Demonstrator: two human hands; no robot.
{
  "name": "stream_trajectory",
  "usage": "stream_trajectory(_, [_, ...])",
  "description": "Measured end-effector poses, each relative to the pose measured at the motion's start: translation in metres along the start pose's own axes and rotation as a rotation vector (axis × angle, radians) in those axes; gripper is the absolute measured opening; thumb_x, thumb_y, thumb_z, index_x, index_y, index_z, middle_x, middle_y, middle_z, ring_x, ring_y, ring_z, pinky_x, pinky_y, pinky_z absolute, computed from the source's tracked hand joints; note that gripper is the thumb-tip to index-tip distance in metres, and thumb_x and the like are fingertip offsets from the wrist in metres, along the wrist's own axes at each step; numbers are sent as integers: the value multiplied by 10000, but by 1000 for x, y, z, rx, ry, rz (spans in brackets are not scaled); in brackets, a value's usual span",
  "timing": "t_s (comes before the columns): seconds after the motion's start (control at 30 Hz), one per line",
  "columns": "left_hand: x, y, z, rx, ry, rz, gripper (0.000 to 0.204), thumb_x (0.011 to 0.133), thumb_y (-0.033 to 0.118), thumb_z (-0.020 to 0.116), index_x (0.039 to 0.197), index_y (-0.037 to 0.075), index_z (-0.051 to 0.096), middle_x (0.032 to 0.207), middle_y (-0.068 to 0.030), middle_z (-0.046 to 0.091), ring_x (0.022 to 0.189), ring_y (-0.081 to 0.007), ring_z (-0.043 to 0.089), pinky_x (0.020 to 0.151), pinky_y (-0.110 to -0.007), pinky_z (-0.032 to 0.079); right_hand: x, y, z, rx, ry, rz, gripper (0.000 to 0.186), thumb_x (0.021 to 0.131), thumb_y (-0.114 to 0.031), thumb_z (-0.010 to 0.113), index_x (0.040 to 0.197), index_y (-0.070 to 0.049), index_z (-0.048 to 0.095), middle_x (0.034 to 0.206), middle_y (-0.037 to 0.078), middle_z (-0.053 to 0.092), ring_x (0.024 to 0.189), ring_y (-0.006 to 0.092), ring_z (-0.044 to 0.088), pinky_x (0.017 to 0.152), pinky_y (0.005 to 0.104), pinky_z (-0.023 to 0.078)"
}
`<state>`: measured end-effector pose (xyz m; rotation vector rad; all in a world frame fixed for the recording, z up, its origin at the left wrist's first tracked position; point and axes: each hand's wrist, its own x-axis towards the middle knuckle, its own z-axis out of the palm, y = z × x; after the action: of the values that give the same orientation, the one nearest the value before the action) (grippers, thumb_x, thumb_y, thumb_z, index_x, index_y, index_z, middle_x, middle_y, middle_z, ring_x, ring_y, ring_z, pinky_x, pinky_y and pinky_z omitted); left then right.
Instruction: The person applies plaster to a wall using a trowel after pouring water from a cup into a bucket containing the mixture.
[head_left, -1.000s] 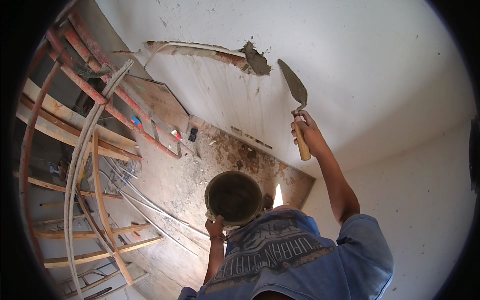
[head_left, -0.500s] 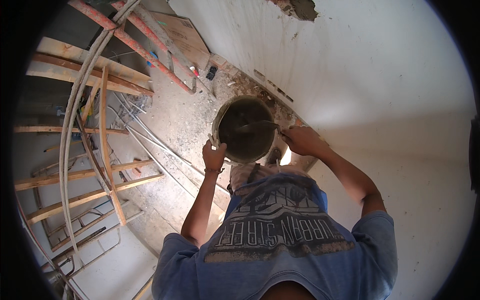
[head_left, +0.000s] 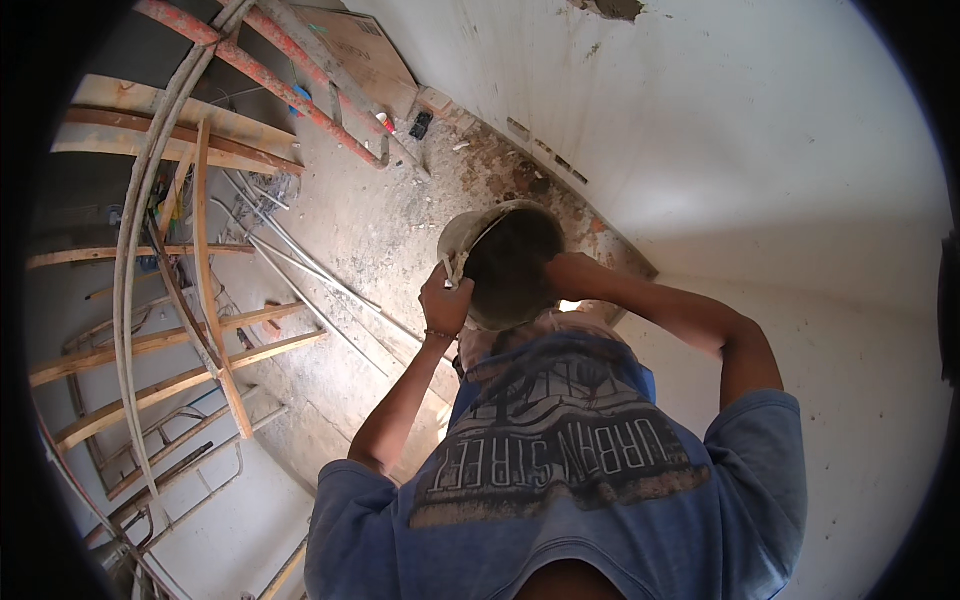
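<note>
Littered floor (head_left: 375,235), lettered blue shirt (head_left: 560,470), left fingers (head_left: 437,281) gripping bucket (head_left: 460,235), right hand (head_left: 572,273) half-hidden, fingers' state unclear.

Floor (head_left: 350,220): dusty, grey-beige, stained brown along the wall (head_left: 760,150). Lying on it: long pale pipes (head_left: 345,287), a small black object (head_left: 421,125), a red-and-white item (head_left: 385,122), scattered debris.

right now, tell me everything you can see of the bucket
The bucket is round and dull greyish, its material unclear. It tilts, showing its outer wall on the left and a wide, open mouth; the inside is too dark to read. It is just beyond the shirt. The left hand grips its left rim; the right hand overlaps its right edge.
</note>
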<state>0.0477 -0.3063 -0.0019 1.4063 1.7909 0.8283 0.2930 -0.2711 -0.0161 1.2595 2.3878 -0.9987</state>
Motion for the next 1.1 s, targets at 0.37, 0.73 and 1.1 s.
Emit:
stream_trajectory(0.37, [-17, -72, -35, -281, 174, -259, 184, 725, 123, 649, 822, -29, 609, 658, -23, 574, 588, -100, 502, 531, -296, 428, -35, 9, 4, 522, 25, -172, 474, 860, -433, 583, 1150, -59, 590, 1022, 187, 635, 962, 348, 609, 832, 420, 471])
stream_trajectory(0.73, [-23, -103, -30, -397, 405, -380, 279, 699, 75, 646, 947, -52, 631, 802, -54, 628, 665, -137, 548, 587, -292, 479, -78, 8, -195, 304, 250, -292, 347, 882, -335, 613, 1055, -34, 614, 806, 151, 631, 723, 285, 592, 686, 377, 470])
stream_trajectory(1.1, [-43, -143, -21, -449, 461, -517, 331, 681, 116, 672, 950, -74, 636, 801, -100, 653, 668, -159, 593, 607, -300, 498, -86, 103, -297, 1096, 486, 112, 301, 910, -357, 552, 799, -78, 527, 601, -46, 423, 480, 65, 390, 446, 218, 333])
